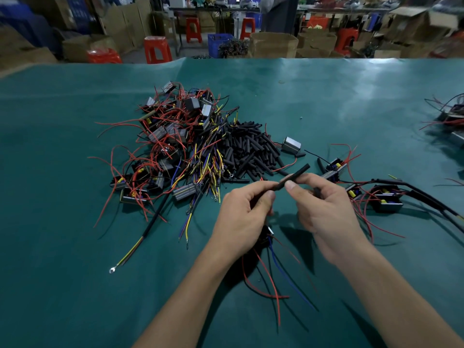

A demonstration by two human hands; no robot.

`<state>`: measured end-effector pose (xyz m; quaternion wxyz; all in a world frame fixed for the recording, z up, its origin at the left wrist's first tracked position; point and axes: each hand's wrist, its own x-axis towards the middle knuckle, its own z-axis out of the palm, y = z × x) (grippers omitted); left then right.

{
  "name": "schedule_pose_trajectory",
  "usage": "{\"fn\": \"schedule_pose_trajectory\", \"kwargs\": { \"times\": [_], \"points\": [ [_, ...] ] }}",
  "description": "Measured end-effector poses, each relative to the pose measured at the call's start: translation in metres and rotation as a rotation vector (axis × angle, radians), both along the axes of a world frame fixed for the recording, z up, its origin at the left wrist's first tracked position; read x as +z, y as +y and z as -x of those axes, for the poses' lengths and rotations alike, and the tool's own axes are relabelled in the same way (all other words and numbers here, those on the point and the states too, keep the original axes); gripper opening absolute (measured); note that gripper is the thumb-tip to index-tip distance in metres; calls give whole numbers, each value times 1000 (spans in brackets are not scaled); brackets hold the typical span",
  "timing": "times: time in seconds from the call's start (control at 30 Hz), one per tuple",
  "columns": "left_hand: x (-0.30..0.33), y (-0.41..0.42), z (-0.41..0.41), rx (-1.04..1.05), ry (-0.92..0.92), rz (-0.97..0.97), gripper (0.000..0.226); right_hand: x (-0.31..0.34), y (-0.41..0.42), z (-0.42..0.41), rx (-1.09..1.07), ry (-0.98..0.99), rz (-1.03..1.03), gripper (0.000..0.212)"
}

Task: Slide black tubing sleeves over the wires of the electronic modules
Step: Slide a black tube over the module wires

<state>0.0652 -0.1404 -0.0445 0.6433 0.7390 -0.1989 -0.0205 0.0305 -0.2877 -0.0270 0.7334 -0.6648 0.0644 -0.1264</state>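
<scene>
My right hand [324,207] pinches a black tubing sleeve [297,175] between thumb and fingers; its free end points up and to the right. My left hand [244,217] grips the sleeve's lower end, fingers curled. Under my left hand a small dark module [266,234] hangs, mostly hidden, and its red, blue and black wires [275,285] trail toward me over the mat. A heap of loose black sleeves [247,149] lies just beyond my hands. To its left is a tangled pile of modules [170,141] with red, yellow and blue wires.
The green mat [75,285] covers the table. Several sleeved modules [386,198] with long black leads lie to the right. A lone silver module [291,144] sits by the sleeve heap. More modules [454,121] lie at the far right edge. Red stools [157,49] and cardboard boxes stand behind.
</scene>
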Motion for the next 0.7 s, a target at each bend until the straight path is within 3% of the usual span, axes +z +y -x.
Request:
{"fn": "schedule_pose_trajectory", "kwargs": {
  "times": [0.17,0.3,0.37,0.47,0.6,0.7],
  "points": [
    [-2,1,0,17,-9,-19,23,3,6,2,-75,-39,94,17],
    [0,1,2,1,-71,-78,27,2,11,3,-92,48,-208,16],
    [0,1,3,-2,-93,-108,31,2,15,4,-95,65,-247,12],
    [0,2,2,10,-112,-142,33,1,15,4,-97,-14,-155,12],
    [-1,2,2,28,-108,-139,22,2,12,4,-201,-159,275,20],
    [-1,1,3,37,-105,-111,20,-2,15,4,-236,-165,252,22]
  ]
}}
